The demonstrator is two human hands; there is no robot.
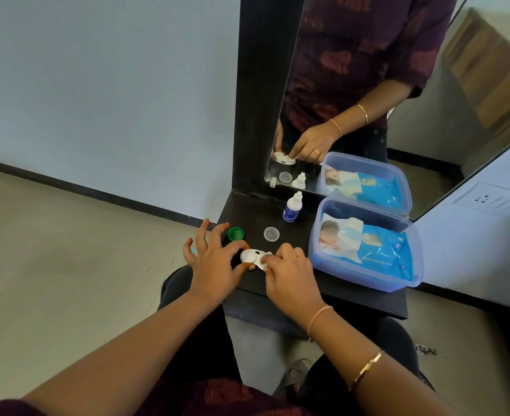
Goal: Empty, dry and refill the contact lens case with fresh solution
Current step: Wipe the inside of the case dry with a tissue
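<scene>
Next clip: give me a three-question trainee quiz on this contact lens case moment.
1. True or false: the green screw cap sits on the white contact lens case.
2. Which hand presses into a well of the case: left hand or right hand?
3. What lies between the clear round cap and the mirror: A) small white dropper bottle, B) clear plastic tub?

Key: 1 false; 2 right; 3 A.

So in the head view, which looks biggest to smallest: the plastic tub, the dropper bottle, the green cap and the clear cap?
1. Plastic tub, by far the largest.
2. Dropper bottle.
3. Green cap and clear cap: they look about alike, so I won't rank them.
</scene>
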